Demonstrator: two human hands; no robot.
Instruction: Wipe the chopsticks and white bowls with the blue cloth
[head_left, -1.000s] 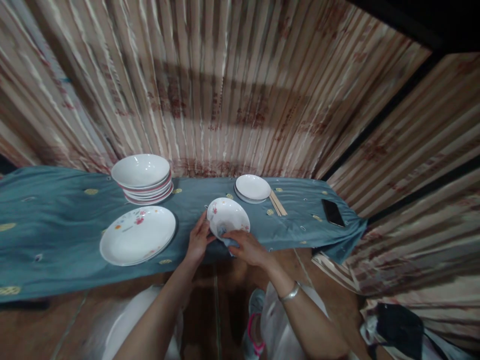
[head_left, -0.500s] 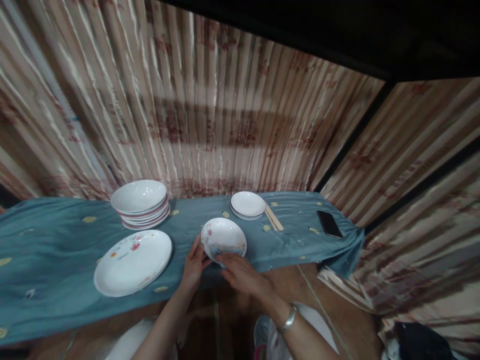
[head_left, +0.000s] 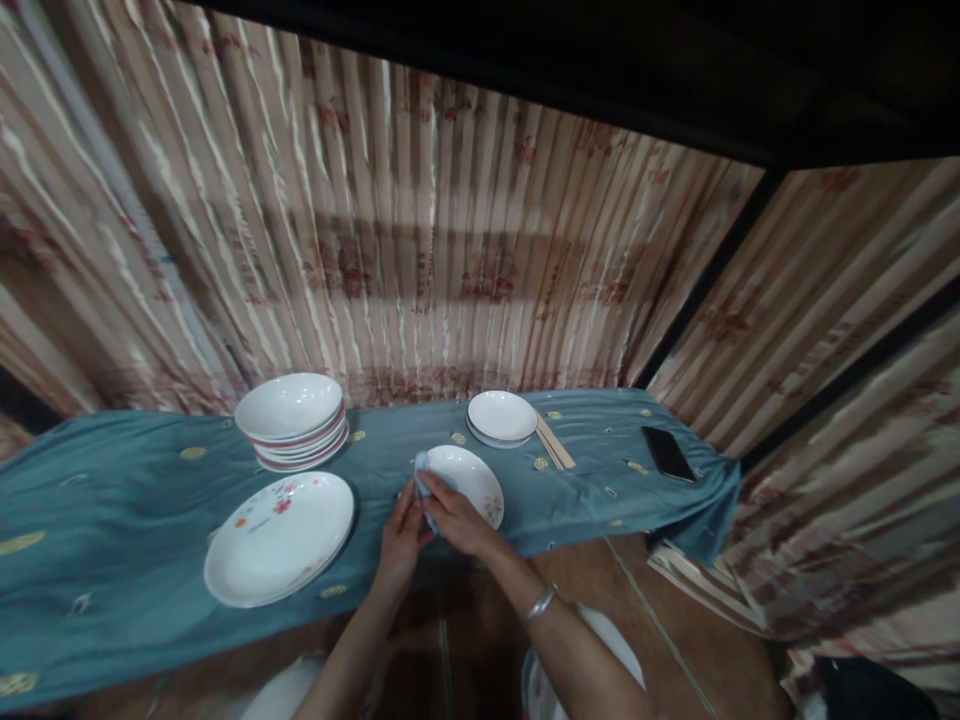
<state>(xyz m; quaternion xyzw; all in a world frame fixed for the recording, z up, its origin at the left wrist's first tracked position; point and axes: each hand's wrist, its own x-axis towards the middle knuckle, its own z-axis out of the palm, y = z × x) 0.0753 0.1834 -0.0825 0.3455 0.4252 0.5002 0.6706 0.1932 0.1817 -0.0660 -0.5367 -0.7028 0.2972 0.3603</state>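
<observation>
A small white plate (head_left: 474, 482) with a floral pattern is at the table's front edge. My left hand (head_left: 403, 522) is closed on its left rim; its fingertips are partly hidden. My right hand (head_left: 455, 515) grips a light blue cloth (head_left: 422, 470), pressed over the plate's left rim close to my left fingers. The front left part of the plate is hidden under my right hand and the cloth.
A large oval platter (head_left: 281, 540) lies to the left, and behind it rises a stack of white bowls (head_left: 289, 410). Small stacked plates (head_left: 502, 415), wooden chopsticks (head_left: 555, 443) and a black phone (head_left: 667, 453) are to the right on the teal tablecloth (head_left: 585, 500).
My right hand has moved the cloth from the plate's front inside to its left rim. My left hand keeps its hold. The whole view has shifted slightly.
</observation>
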